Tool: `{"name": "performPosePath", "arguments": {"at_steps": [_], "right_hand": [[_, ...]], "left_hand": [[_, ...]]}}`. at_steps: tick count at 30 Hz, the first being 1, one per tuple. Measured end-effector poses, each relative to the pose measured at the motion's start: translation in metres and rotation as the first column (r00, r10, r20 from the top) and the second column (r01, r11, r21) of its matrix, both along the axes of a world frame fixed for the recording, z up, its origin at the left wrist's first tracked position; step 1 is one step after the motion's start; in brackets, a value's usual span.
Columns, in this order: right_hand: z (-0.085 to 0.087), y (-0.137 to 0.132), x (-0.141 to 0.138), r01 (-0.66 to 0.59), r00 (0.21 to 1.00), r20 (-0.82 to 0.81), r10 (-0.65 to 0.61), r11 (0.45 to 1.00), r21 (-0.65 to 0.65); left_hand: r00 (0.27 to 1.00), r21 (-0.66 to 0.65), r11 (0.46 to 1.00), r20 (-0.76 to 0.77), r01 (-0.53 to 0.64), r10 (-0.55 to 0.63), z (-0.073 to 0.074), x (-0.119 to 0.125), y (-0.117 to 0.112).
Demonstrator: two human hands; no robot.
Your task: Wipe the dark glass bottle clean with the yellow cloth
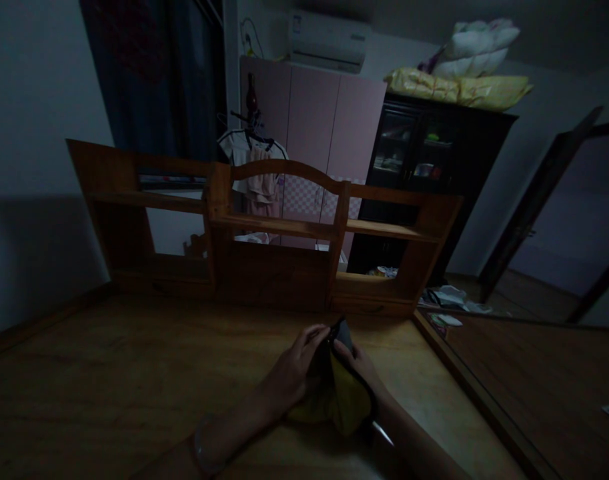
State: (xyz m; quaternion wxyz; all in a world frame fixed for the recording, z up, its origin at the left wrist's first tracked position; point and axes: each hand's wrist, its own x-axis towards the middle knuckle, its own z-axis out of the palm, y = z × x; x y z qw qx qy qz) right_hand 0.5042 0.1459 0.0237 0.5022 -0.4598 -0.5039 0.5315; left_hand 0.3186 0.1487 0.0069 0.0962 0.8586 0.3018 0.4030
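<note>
A yellow and grey cloth (351, 397) with a dark edging is bunched between my two hands, just above the wooden surface. The fingers of my left hand (293, 370) are closed on its upper left edge. My right hand (363, 371) grips the other side, its thumb pressed on the grey face near the top corner. The yellow side hangs in folds below the fingers. By my right wrist, a thin white object (383, 433) sticks out from beneath the cloth; its other end is hidden. The dim light blurs the finer detail.
Ahead rises a wooden shelf unit (279, 227) with several compartments and small drawers. A raised wooden edge (464, 373) runs along the right. Beyond stand a pink wardrobe (311, 113), a dark cabinet (409, 150) and hanging clothes (257, 167).
</note>
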Motion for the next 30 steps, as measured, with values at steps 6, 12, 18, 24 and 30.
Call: {"name": "performPosePath", "arguments": {"at_steps": [6,12,18,24,30], "right_hand": [[0.002,0.001,-0.003,0.061,0.990,0.117,-0.073,0.993,0.101],[0.009,-0.005,-0.006,0.075,0.986,0.134,-0.097,0.984,0.160],[0.003,-0.002,-0.005,0.064,0.984,0.155,-0.093,0.981,0.184],[0.000,-0.001,-0.003,0.002,0.979,0.197,-0.044,0.977,0.212],[-0.013,-0.005,-0.012,0.061,0.964,0.231,-0.132,0.954,0.292]], "left_hand": [[0.994,-0.125,0.992,0.112,0.007,0.007,0.007,0.003,-0.004],[0.994,-0.115,0.993,0.110,0.004,0.009,0.009,0.003,-0.005],[0.991,-0.160,0.986,0.136,0.039,-0.017,0.008,0.001,-0.003],[0.992,-0.171,0.982,0.109,0.084,-0.066,0.005,-0.002,-0.002],[0.992,-0.223,0.972,0.112,0.074,-0.050,-0.002,-0.002,0.002]]}}
